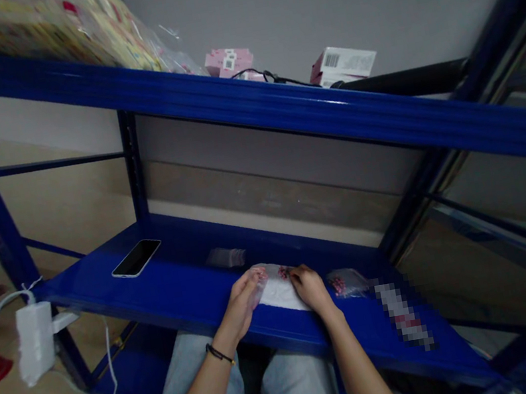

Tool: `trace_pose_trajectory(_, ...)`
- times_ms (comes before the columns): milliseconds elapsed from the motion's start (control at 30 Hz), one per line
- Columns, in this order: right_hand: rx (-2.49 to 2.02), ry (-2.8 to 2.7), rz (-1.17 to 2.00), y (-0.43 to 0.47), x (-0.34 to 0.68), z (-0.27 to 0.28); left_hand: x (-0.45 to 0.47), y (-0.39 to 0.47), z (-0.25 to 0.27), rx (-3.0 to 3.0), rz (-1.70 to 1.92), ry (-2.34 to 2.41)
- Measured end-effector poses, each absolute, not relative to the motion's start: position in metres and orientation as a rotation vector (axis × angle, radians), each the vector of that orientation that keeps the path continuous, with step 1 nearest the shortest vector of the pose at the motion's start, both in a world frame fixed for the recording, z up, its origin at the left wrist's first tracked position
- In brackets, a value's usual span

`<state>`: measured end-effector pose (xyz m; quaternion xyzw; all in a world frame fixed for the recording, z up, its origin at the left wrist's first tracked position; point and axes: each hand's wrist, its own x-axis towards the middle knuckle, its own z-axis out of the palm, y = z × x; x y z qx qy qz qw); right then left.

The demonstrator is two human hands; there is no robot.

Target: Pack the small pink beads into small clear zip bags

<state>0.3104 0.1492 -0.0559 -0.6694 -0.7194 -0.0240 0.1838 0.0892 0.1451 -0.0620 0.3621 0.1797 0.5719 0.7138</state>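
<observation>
On the blue shelf in front of me lies a white sheet [282,293], with a small cluster of dark pink bead-like pieces [283,273] at its far edge. My left hand [244,300] is closed at the sheet's left side. Clear plastic and a pale pink bit show at its fingertips, too small to make out. At the right side my right hand [311,288] has its fingers pinched together beside the cluster; what they hold is hidden. Just right of it rests a clear plastic bag [351,283] with similar pink pieces inside.
Farther back lie clear small bags [227,257] and, to the left, a phone [137,258]. A pixelated item [404,318] is at right. A white power strip [36,342] hangs by the left post. The upper shelf beam [247,102] crosses above, carrying pink boxes [229,61].
</observation>
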Motion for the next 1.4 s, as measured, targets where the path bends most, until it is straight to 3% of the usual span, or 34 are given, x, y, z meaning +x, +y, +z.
trace_pose_trajectory(333, -1.809, -1.948, 0.02, 0.14, 0.317, -0.059, 0.088, 0.145, -0.062, 0.833, 1.242, 0.419)
trace_pose_trajectory(567, -1.323, -1.722, 0.327, 0.132, 0.279, -0.01, 0.09, 0.145, -0.063, 0.96, 1.235, 0.421)
trace_pose_trajectory(967, -1.177, -2.115, 0.468, 0.1, 0.256, 0.025, 0.086, 0.145, -0.065, 0.868, 0.922, 0.472)
trace_pose_trajectory(1167, -1.263, -2.016, 0.532, 0.069, 0.25, 0.02, 0.065, 0.136, -0.045, 1.55, 1.039, 0.507)
trace_pose_trajectory(1400, -1.242, -1.675, 0.805, 0.034, 0.23, -0.045, 0.002, 0.091, -0.052, 2.135, 1.0, 0.76)
